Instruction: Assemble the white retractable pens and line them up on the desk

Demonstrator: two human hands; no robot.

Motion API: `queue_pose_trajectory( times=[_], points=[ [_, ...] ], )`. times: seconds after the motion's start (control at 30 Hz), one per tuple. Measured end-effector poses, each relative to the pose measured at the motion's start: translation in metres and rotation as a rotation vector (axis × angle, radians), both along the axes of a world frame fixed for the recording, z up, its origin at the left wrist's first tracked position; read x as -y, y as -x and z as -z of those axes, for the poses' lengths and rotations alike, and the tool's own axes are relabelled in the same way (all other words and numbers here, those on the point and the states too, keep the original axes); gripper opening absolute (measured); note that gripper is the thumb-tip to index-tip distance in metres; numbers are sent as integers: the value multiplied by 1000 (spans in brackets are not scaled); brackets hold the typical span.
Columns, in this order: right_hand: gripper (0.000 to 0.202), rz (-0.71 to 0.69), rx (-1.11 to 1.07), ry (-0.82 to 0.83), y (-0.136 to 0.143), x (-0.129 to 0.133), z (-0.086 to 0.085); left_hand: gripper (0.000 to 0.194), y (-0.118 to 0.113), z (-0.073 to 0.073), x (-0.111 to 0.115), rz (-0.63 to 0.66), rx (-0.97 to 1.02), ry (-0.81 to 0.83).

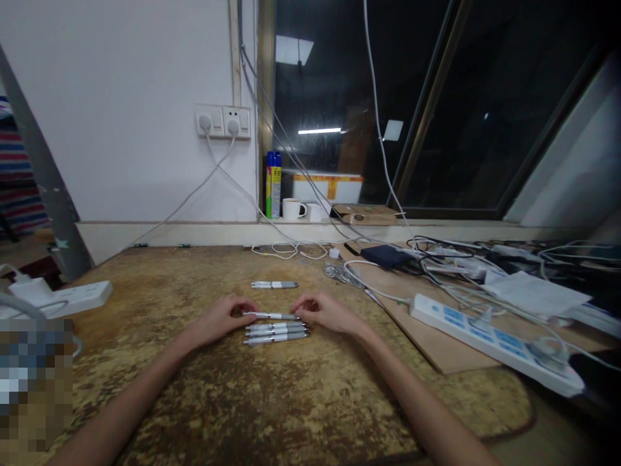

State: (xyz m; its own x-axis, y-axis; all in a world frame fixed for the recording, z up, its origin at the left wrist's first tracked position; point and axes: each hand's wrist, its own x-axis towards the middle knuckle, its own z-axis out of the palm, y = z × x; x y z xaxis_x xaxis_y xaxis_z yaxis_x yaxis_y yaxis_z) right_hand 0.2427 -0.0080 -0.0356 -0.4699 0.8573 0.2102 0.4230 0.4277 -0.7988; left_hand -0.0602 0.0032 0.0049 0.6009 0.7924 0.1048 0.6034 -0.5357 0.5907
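Single head-worn view, looking forward and down across a table (194, 388) — window (388, 97) beyond, hands close.

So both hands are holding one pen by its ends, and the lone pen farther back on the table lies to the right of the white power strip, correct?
Not quite. In the head view both hands, left hand and right hand, do hold the pen by its ends, but the lone pen lies left of the white power strip.

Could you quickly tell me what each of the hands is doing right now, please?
Left hand: fingers closed on the left end of a silver pen.
Right hand: fingers closed on the right end of the same pen.
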Motion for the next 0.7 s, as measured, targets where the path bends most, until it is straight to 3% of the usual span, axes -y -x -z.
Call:
queue_pose_trajectory(
  times=[0.43, 0.6, 0.7],
  points=[
    [22, 71, 122, -59, -3, -1, 1, 34, -2, 6, 0, 121, -24, -122],
    [23, 104, 162, -131, -1, -2, 2, 38, -2, 6, 0, 61, -37, -170],
    [25, 193, 217, -215, 0, -3, 2, 35, 0, 6, 1, -23, -47, -224]
  ],
)
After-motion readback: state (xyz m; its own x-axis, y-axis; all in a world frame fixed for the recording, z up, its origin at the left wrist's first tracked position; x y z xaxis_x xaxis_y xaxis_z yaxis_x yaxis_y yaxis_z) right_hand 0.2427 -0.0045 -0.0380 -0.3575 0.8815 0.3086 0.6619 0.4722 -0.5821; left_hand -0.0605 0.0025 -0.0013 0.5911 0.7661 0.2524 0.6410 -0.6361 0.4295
